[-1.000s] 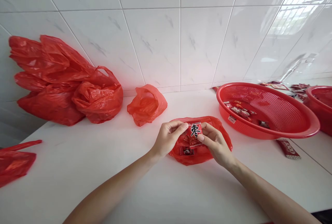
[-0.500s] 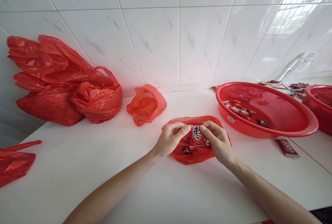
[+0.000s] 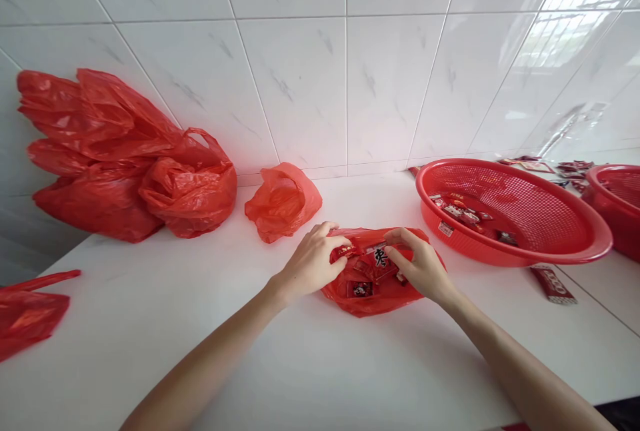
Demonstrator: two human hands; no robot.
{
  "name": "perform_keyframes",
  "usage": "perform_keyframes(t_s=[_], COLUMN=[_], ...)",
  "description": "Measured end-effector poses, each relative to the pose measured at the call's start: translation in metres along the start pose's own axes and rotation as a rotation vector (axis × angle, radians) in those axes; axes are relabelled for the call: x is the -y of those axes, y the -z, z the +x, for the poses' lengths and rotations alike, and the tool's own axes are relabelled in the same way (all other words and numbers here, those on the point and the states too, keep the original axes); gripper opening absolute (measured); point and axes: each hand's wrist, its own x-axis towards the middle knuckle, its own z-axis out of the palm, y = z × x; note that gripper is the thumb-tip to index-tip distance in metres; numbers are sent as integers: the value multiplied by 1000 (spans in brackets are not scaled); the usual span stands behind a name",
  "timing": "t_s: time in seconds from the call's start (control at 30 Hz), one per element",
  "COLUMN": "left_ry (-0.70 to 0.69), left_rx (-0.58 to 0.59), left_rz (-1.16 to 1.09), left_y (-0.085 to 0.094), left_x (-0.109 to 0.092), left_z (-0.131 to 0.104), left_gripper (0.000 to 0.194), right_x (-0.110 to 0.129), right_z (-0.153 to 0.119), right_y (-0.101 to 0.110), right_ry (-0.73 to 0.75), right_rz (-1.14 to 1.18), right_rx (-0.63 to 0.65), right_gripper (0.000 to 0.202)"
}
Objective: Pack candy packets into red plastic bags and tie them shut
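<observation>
My left hand (image 3: 311, 263) is closed on a small red snack packet (image 3: 344, 251), with fingers and thumb on either side of it, at the left of an opened red plastic bag (image 3: 370, 308). My right hand (image 3: 419, 264) has its thumb and fingertips at the upper right corner of a larger red jujube packet (image 3: 381, 258) with a big black character on it. That packet lies tilted inside the bag. Nearer the bag's front rests a small dark-red packet (image 3: 361, 289). Partly hidden by my right hand, a small pale-printed packet (image 3: 401, 277) lies beside them.
Red basket (image 3: 515, 211) with several packets stands right; a second basket (image 3: 615, 204) is beyond. A dark-red tube-shaped pack (image 3: 553, 284) lies by it. Full red bags (image 3: 135, 164) lean at the left wall, near a crumpled bag (image 3: 283, 201). Another bag (image 3: 30, 318) lies far left.
My left hand has let go of the jujube packet, shifted left and taken hold of a small red packet. The jujube packet has tilted; my right hand stays at its corner.
</observation>
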Motion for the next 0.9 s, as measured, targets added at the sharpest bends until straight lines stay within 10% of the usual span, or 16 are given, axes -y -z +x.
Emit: perform_keyframes(t_s=[0.63, 0.9], left_ry=[144, 175], left_rx=[191, 182], left_rz=[262, 272], left_y=[-20, -20], left_x=[13, 13], left_z=[5, 10], left_gripper=[26, 17], right_x=[-12, -14], right_z=[-5, -3], right_y=[-13, -13], right_ry=[383, 382], right_rz=[-487, -546], right_rx=[370, 236], right_gripper=[25, 33])
